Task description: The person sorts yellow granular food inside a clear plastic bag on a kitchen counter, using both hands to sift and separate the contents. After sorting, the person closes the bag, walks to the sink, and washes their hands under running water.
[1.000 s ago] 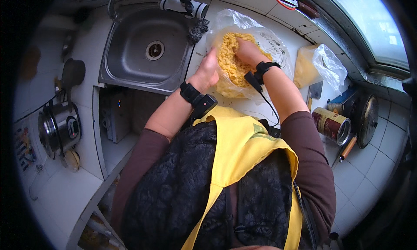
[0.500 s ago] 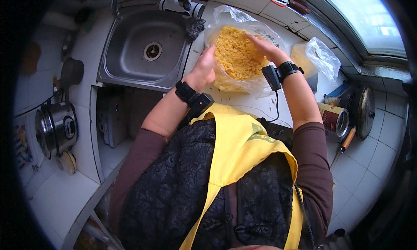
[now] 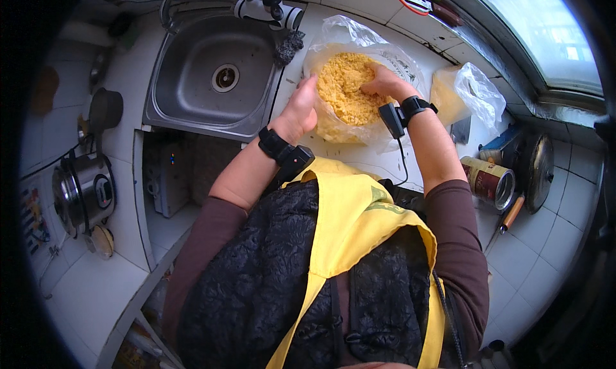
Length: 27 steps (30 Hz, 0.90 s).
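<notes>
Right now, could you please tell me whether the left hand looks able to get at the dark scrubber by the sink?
Probably yes: the scrubber sits at the right edge of the sink, and nothing visible blocks the left hand, though it would likely have to leave the plastic bag.

Bag (image 3: 346,30) (mix (image 3: 348,80) inside) sits btwn sink (image 3: 186,74) on L & 2nd bag (image 3: 478,96) on R.

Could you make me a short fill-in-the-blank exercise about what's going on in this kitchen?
1. The right hand reaches into crumbly yellow food held in a clear plastic ____.
2. The left hand is closer than the right one to the metal ____ with a round drain.
3. Black bands are strapped around both ____.

Missing words: bag; sink; wrists.
</notes>
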Tool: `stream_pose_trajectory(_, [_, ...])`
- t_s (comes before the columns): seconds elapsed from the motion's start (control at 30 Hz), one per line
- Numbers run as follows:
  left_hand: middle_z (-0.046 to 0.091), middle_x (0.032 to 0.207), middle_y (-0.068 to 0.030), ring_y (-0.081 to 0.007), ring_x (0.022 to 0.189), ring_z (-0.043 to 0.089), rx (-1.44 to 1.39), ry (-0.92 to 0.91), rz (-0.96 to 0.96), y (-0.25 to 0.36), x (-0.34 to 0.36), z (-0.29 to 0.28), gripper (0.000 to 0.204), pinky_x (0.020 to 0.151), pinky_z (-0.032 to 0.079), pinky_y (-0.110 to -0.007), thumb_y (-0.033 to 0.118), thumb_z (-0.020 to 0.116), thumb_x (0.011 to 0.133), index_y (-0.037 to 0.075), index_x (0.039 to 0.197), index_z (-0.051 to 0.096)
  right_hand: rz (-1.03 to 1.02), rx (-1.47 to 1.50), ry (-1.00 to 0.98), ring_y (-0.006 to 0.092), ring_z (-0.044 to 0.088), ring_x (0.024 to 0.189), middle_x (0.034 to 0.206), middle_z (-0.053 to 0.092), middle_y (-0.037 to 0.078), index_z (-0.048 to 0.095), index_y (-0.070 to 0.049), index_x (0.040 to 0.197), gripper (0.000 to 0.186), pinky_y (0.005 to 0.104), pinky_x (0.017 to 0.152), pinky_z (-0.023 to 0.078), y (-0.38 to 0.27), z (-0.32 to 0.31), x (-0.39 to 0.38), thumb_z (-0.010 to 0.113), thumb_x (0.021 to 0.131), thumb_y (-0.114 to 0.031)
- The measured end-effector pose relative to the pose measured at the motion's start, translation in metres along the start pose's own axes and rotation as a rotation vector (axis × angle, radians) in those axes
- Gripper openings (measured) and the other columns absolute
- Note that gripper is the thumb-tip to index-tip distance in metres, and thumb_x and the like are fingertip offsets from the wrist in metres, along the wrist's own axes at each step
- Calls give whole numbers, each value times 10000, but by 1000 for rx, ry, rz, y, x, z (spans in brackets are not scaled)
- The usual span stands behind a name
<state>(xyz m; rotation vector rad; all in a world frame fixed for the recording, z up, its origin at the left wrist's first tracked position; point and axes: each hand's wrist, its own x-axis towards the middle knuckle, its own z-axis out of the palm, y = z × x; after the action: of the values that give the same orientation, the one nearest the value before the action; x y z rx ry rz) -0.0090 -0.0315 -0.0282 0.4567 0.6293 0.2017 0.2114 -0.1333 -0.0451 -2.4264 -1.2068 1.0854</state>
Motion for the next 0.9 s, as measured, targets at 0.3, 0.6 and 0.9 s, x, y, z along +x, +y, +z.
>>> stream_pose_trajectory(0.3, [507,1291,-124,-245,1180,504,-39,-8,-9,-9,14,-11,422,1010,413,-401,306,359,1014,19,1321,393,177,268,-229,200,603,1044,1172,632,120,521,-49,1292,727,322,870,480,-39,-11,0,774,670,-328])
stream_pose_trajectory(0.6, [449,1397,-119,-242,1275,436,5,1,-26,2,-2,5,502,1079,335,-388,354,321,1023,10,1386,362,179,756,-321,165,623,953,1079,659,78,584,-44,1208,498,289,830,490,-33,-3,-12,686,815,-332])
stream_pose_trajectory(0.9, [512,1298,-106,-230,1193,491,-19,74,-14,3,-4,11,423,1026,389,-395,319,339,1018,25,1307,430,-288,-266,-207,430,517,1054,1198,475,215,440,-128,1358,694,454,881,464,-48,22,-59,708,718,-115])
